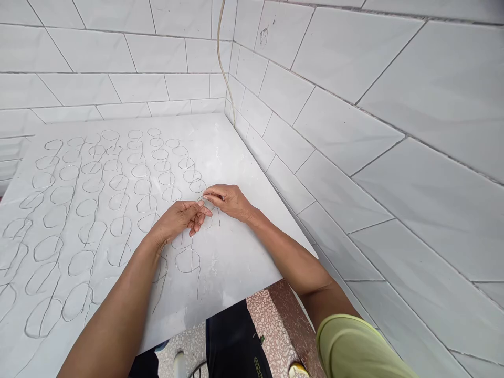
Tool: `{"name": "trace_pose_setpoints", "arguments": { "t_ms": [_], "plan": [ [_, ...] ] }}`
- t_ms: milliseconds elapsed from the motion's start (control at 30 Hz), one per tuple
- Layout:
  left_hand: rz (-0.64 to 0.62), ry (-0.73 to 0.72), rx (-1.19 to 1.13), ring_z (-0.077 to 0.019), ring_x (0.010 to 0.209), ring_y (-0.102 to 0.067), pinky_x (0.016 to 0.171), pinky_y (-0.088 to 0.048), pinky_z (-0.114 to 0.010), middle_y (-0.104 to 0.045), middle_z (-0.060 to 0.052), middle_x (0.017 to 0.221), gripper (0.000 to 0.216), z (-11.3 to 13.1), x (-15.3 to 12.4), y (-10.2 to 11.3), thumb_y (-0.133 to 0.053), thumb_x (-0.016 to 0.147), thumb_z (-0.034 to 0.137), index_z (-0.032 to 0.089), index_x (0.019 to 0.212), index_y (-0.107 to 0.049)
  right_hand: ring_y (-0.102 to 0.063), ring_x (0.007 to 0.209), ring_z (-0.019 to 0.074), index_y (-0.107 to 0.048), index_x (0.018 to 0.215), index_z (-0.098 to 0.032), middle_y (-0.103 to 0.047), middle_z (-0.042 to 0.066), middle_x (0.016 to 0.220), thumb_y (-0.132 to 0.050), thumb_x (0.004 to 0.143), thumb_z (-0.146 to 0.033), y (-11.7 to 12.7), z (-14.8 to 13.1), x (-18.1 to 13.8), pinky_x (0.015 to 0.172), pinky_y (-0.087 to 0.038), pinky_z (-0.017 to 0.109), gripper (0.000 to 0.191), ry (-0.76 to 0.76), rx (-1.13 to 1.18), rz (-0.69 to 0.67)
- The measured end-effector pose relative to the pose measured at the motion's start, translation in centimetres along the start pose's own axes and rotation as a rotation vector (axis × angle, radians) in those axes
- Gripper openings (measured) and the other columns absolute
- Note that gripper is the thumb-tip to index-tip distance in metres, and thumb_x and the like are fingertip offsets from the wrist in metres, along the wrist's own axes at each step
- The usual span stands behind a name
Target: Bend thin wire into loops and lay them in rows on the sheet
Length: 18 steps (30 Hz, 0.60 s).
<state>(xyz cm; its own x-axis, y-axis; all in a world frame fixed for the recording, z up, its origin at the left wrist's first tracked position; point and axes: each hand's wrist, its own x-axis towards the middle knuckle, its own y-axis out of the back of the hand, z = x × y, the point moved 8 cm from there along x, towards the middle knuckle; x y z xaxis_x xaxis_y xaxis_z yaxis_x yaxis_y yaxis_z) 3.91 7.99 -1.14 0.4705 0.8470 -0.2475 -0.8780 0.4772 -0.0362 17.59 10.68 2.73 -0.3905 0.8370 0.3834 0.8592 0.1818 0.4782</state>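
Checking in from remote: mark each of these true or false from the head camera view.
The right hand pinches a thin wire loop in its fingertips. True.
The left hand grips a pair of pliers. False: no tool shows in it; its fingers lie beside the loop.
The other wire loops sit in one pile. False: they lie spread in rows across a white slab.
A pale green sleeve covers the right upper arm. True.
A cable hangs down the white tiled wall. True.
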Motion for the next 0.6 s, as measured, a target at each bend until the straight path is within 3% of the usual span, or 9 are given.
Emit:
{"name": "trace_pose_setpoints", "arguments": {
  "t_ms": [300, 600],
  "plan": [
    [0.019, 0.028, -0.056, -0.0108, 0.048, -0.044, 0.04, -0.029, -0.024, -0.057, -0.005, 0.067, 0.047, -0.7, 0.3, -0.8, -0.063, 0.089, 0.063, 0.018, 0.091, -0.078, -0.062, 0.081, 0.0177, -0.072, 0.085, -0.024, -0.07, 0.004, 0.087, -0.051, 0.1, -0.038, -0.3, 0.1, -0.1, 0.078, -0.048, 0.032, 0.03, 0.03, -0.085, 0.056],
    [-0.036, 0.025, -0.042, -0.0136, 0.055, -0.054, 0.042, -0.03, -0.024, -0.068, -0.01, 0.079, 0.049, -0.5, 0.4, -1.0, -0.067, 0.087, 0.061, 0.017, 0.106, -0.076, -0.061, 0.078, 0.0166, -0.076, 0.096, -0.025, -0.072, 0.003, 0.094, -0.054, 0.098, -0.038, 0.8, 0.1, 0.0, 0.074, -0.049, 0.031, 0.025, -0.023, 0.03, 0.057]
  ]
}}
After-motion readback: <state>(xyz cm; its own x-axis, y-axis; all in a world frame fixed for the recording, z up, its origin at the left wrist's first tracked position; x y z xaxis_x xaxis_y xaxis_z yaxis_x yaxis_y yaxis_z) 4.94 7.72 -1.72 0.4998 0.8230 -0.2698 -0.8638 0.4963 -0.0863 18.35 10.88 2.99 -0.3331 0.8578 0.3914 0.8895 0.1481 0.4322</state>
